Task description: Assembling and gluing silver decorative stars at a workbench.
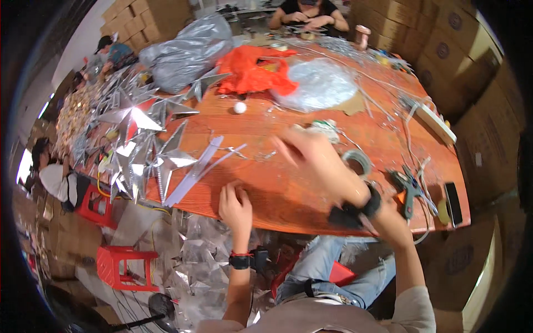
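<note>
My left hand (235, 210) rests at the near edge of the table (266, 191), its fingers loosely bent with a gap at the thumb and nothing seen in them. Translucent strips (194, 172) lie to its left, beside a heap of shiny silver stars (139, 161). Over the table's middle, my right hand (313, 158) is smeared by motion. Whether it holds anything does not show. Close to it are a roll of tape (357, 162) and a white-and-green bundle (326, 130). A glue gun (411, 194) lies farther right.
Behind are a small white ball (240, 107), red-orange plastic (252, 69), a clear bag (316, 86) and a grey bag (191, 53). A power strip (436, 123) with cables and a phone (453, 204) lie right. Other people sit across and left. Red stools (127, 269) stand below left.
</note>
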{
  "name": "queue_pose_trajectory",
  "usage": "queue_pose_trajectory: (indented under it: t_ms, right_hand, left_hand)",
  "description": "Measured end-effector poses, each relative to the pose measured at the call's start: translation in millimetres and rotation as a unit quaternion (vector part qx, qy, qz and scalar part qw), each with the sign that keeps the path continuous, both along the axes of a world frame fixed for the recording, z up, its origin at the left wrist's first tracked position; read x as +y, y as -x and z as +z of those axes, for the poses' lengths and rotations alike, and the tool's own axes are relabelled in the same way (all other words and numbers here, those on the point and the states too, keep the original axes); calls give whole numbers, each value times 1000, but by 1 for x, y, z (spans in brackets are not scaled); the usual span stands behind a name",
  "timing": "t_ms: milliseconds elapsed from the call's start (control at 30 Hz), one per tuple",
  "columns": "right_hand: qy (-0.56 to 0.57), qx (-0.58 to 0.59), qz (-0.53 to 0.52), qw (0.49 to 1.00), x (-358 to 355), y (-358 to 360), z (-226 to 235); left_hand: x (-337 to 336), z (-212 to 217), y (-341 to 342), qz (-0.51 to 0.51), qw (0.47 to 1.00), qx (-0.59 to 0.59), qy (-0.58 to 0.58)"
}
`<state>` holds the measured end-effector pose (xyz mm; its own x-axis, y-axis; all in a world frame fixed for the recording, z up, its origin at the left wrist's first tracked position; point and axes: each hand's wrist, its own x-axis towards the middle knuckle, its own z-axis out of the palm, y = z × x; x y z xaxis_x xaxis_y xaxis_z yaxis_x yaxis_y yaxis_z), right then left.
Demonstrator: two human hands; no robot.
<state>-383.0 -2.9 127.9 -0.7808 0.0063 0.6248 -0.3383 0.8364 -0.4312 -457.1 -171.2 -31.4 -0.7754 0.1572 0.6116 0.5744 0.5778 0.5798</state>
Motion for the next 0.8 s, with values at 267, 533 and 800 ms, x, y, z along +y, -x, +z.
queue_pose_trajectory:
  t_ms: [267,533,800]
  right_hand:
    - [49,-111,-42,992,-6,353,-96]
    - [566,-317,101,755,-12,443,-174]
    - [638,-209,261,694,24,461,-184]
  left_hand:
    - [-7,-1,5,10,999,-31,-14]
    - [-14,0,-6,31,997,-63,38]
    - [1,7,0,28,998,-48,23]
